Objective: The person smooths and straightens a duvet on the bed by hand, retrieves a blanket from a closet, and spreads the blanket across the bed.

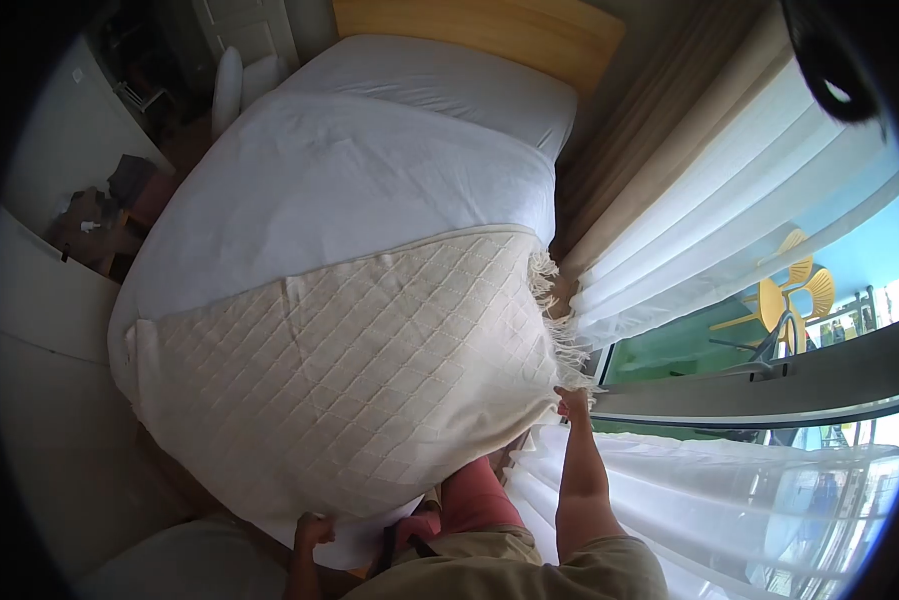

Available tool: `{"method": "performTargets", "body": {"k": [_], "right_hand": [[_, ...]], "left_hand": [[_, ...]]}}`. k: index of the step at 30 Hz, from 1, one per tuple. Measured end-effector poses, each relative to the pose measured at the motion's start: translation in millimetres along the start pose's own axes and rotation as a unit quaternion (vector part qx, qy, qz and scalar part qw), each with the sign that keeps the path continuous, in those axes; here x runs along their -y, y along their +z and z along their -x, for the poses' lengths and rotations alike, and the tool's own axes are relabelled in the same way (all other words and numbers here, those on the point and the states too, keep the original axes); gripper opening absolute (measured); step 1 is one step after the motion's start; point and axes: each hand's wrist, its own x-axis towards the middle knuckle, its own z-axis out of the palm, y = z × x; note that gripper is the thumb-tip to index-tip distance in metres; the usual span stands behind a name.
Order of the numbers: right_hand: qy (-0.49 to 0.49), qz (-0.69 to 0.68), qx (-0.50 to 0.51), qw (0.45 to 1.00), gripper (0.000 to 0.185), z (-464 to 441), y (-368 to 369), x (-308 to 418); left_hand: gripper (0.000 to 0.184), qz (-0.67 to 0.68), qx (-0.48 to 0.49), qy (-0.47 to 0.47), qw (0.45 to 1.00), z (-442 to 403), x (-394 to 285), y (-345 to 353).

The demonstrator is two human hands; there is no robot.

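Note:
A cream throw blanket (pixel 369 340) with a raised diamond pattern lies across the foot half of the bed, over a white sheet (pixel 359 170). Its fringe (pixel 559 330) hangs along the bed's right side. My right hand (pixel 572 402) is closed on the throw's near right corner, by the fringe. At the near edge, further left, my left hand (pixel 315 529) is closed in a fist at the throw's border, seemingly gripping it; the fingertips are hidden. A strip of white bedding shows below the throw between my hands.
A wooden headboard (pixel 489 30) stands at the far end. On the right are sheer white curtains (pixel 689 220), brown drapes (pixel 659 140) and a glass door with yellow chairs (pixel 794 295) beyond. My leg (pixel 474 497) stands close to the bed. A white wall (pixel 49 310) is at left.

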Motion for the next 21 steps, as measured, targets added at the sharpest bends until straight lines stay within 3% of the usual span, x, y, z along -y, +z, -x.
{"method": "performTargets", "body": {"k": [1, 2, 4, 5, 7, 8, 9, 10, 12, 13, 15, 17, 21], "right_hand": [[-0.129, 0.024, -0.039, 0.991, 0.026, -27.2, 12.1, 17.8], [-0.256, 0.048, -0.077, 0.962, 0.021, -53.7, 20.8, 43.1], [-0.359, -0.029, -0.084, 0.929, 0.015, -90.2, 51.1, 117.3], [-0.394, 0.023, -0.099, 0.914, 0.016, -51.2, 54.4, 174.1], [-0.568, 0.032, -0.084, 0.818, 0.018, -59.8, 80.6, 240.5], [-0.576, 0.042, -0.043, 0.815, 0.026, -71.1, 93.4, 265.7], [-0.607, 0.069, -0.031, 0.791, 0.032, -75.8, 102.3, 287.8], [-0.636, 0.095, -0.020, 0.765, 0.038, -76.8, 107.6, 306.0], [-0.660, 0.129, 0.024, 0.740, 0.045, -86.9, 112.1, 327.3], [-0.639, 0.176, 0.011, 0.748, 0.045, -83.8, 108.4, 336.8], [-0.623, 0.226, 0.019, 0.748, 0.039, -93.2, 105.2, 347.5], [-0.595, 0.279, 0.071, 0.750, 0.036, -106.9, 101.0, 356.3], [-0.575, 0.342, 0.152, 0.728, 0.033, -130.3, 81.8, 359.1]], "left_hand": [[0.029, -0.174, -0.003, 0.050, 0.983, -1.4, -21.2, -4.2], [0.029, -0.205, -0.037, 0.088, 0.974, 1.1, -53.0, -5.3], [0.028, -0.226, -0.140, 0.182, 0.947, -1.7, -125.6, 1.7], [0.026, -0.255, -0.182, 0.273, 0.910, -30.0, -151.8, -0.9], [0.018, -0.266, -0.212, 0.389, 0.856, -16.2, -255.4, 20.2], [0.013, -0.211, -0.220, 0.470, 0.828, -21.3, -295.4, 32.3], [0.011, -0.242, -0.234, 0.526, 0.781, -48.9, -327.6, 36.9], [0.010, -0.225, -0.227, 0.526, 0.788, -52.0, -366.1, 51.5], [0.012, -0.259, -0.246, 0.602, 0.714, -80.4, -424.0, 76.1], [0.016, -0.273, -0.236, 0.598, 0.716, -88.8, -448.9, 91.3], [0.024, -0.302, -0.226, 0.640, 0.669, -101.6, -492.4, 117.6], [0.024, -0.338, -0.226, 0.635, 0.656, -112.2, -520.2, 133.8], [0.021, -0.366, -0.211, 0.593, 0.685, -128.4, -539.6, 140.9]]}}
